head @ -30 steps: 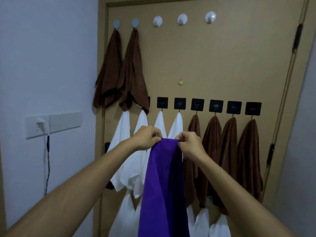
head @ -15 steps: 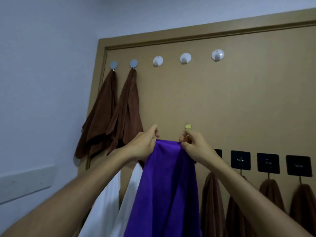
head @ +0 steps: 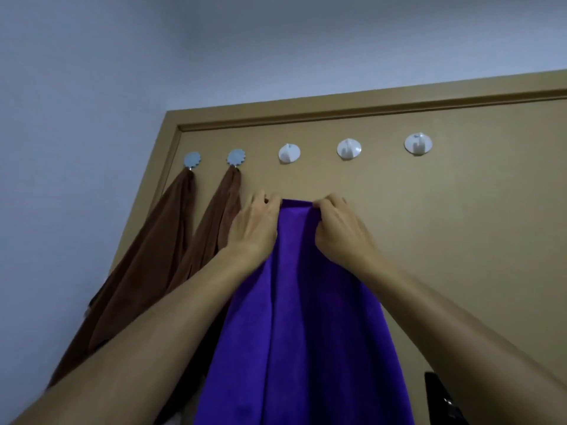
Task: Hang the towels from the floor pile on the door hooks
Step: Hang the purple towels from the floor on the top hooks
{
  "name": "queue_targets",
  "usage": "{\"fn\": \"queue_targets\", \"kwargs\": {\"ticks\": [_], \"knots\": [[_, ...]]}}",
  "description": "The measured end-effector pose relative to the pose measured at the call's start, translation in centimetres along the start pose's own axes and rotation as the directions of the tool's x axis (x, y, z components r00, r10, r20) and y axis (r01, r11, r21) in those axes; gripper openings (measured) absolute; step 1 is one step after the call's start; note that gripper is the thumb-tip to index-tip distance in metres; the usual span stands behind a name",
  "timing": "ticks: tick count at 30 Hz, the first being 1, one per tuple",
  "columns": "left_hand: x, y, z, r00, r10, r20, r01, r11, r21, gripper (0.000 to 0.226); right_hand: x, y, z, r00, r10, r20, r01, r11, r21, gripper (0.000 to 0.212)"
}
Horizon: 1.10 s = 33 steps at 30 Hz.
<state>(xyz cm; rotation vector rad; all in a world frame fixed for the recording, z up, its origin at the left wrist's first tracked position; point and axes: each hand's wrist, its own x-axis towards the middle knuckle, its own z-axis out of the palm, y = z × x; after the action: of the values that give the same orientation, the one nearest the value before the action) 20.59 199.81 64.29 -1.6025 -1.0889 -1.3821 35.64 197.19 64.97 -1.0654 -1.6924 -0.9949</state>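
Fingers [head: 264, 200] of your left hand [head: 254, 228] curl over the top left corner of the purple towel [head: 306, 317] and pinch it; fingers [head: 329, 202] of your right hand [head: 340, 231] pinch the top right corner the same way. Top edge of the towel is stretched flat between the two grips, the rest hanging straight down between your forearms, in front of the door [head: 460, 240].

Above the fingers: row of five hooks. White hook [head: 289, 153] sits just above your left fingers, well apart from the towel edge; no contact. Second white hook [head: 349, 148] is above your right fingers, third white hook [head: 418, 143] further right; all three are bare.

Left of your left hand: two brown towels [head: 147, 271] hang from the two blue scalloped hooks [head: 192, 159]. The nearer one lies just beside your left wrist.

Below your right forearm: a black hook [head: 438, 400], partly cut off.
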Motion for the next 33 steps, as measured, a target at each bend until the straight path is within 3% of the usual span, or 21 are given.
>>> {"fn": "queue_targets", "kwargs": {"ticks": [3,6,12,20,26,30,33], "knots": [[4.9,-1.6,1.2,0.988,0.066,-0.143,-0.048,0.991,0.125,0.032,4.6,-0.1,0.9,0.997,-0.008,-0.073,0.003,0.998,-0.061,0.033],[9.4,-3.1,2.1,0.977,0.094,-0.193,-0.05,0.974,0.22,0.034,9.0,-0.1,1.7,0.99,-0.057,-0.129,0.035,0.985,-0.168,0.028],[16.0,-4.8,5.2,0.98,0.077,-0.185,-0.071,0.997,0.039,0.039,14.9,0.3,3.5,0.989,-0.074,-0.125,0.021,0.924,-0.382,0.027],[19.4,-5.8,7.8,0.966,0.068,-0.251,-0.091,0.992,-0.084,0.035,18.4,2.1,6.2,0.969,-0.134,-0.208,0.023,0.885,-0.465,0.032],[17.7,-6.3,8.0,0.94,0.061,-0.336,-0.145,0.962,-0.232,0.021,17.3,3.5,8.0,0.914,-0.202,-0.352,0.068,0.931,-0.359,0.026],[16.3,-5.8,7.4,0.979,-0.009,-0.203,-0.085,0.889,-0.451,0.021,16.0,2.9,8.6,0.919,-0.163,-0.359,0.031,0.938,-0.346,0.02],[15.1,-5.4,6.5,0.991,-0.047,-0.122,-0.028,0.835,-0.549,0.029,14.6,1.7,8.4,0.937,-0.087,-0.337,0.028,0.984,-0.175,0.024]]}}
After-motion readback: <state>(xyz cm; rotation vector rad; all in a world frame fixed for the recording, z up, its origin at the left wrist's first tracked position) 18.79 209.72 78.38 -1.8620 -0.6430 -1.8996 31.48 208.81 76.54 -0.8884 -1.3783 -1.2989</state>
